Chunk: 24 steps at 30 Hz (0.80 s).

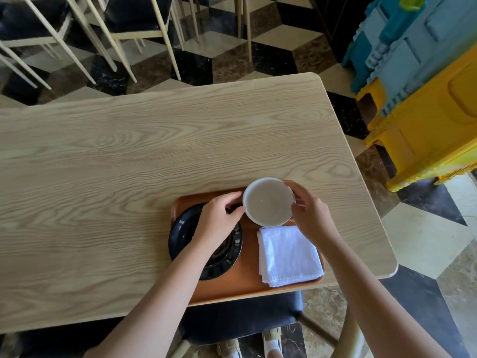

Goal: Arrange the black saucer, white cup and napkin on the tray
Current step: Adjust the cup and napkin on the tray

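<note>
White cup (268, 202) between both hands

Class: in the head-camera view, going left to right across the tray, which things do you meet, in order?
Black saucer → left hand → white cup → right hand. The napkin is omitted, since it sits below the cup and right hand.

black saucer (180, 233), white cup (268, 202), white napkin (290, 255), orange tray (242, 282)
</note>
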{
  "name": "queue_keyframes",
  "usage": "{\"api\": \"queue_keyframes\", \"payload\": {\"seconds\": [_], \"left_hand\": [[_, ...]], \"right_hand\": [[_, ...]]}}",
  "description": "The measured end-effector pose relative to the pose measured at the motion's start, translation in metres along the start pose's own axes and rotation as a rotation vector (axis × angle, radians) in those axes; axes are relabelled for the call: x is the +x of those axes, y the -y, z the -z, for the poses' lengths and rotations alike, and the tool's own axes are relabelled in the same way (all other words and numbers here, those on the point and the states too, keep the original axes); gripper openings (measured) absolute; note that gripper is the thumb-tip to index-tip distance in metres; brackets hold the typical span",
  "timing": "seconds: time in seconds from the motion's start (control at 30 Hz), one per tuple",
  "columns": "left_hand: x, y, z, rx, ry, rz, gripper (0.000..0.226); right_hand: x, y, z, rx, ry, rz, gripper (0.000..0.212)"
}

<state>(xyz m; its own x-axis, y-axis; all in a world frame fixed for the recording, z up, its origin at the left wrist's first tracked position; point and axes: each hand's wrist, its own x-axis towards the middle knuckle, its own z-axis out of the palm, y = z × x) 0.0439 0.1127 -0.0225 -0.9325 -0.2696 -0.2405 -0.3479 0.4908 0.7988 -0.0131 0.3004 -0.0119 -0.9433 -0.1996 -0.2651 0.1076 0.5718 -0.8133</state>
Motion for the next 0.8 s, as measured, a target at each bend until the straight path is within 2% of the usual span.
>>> {"api": "queue_keyframes", "payload": {"seconds": [0.07,0.13,0.17,0.23,0.3,0.37,0.43,0.53,0.8], "left_hand": [[-0.011,-0.001,-0.003,0.038,-0.179,-0.07,0.041],[-0.031,-0.002,-0.008,0.094,-0.389,-0.247,0.031],[-0.045,-0.001,-0.014,0.109,-0.403,-0.351,0.027],[-0.072,0.001,-0.034,0.145,-0.252,-0.535,0.028],[-0.092,0.012,-0.062,0.305,-0.068,-0.647,0.034],[-0.1,0.022,-0.089,0.503,0.034,-0.637,0.043],[-0.101,0.025,-0.104,0.563,0.088,-0.525,0.047],[-0.1,0.028,-0.112,0.657,0.101,-0.43,0.046],[-0.103,0.031,-0.102,0.732,0.109,-0.395,0.047]], "right_hand": [[-0.008,-0.003,0.003,-0.038,-0.033,0.068,0.047],[-0.023,-0.014,0.007,-0.182,-0.115,0.197,0.04],[-0.033,-0.023,0.009,-0.291,-0.153,0.269,0.039],[-0.053,-0.048,0.011,-0.521,-0.164,0.4,0.039],[-0.071,-0.071,0.011,-0.712,-0.046,0.456,0.044],[-0.084,-0.088,0.008,-0.833,0.079,0.407,0.053],[-0.088,-0.096,0.005,-0.864,0.113,0.356,0.057],[-0.087,-0.098,0.0,-0.875,0.116,0.324,0.057],[-0.094,-0.092,-0.016,-0.877,0.075,0.305,0.057]]}}
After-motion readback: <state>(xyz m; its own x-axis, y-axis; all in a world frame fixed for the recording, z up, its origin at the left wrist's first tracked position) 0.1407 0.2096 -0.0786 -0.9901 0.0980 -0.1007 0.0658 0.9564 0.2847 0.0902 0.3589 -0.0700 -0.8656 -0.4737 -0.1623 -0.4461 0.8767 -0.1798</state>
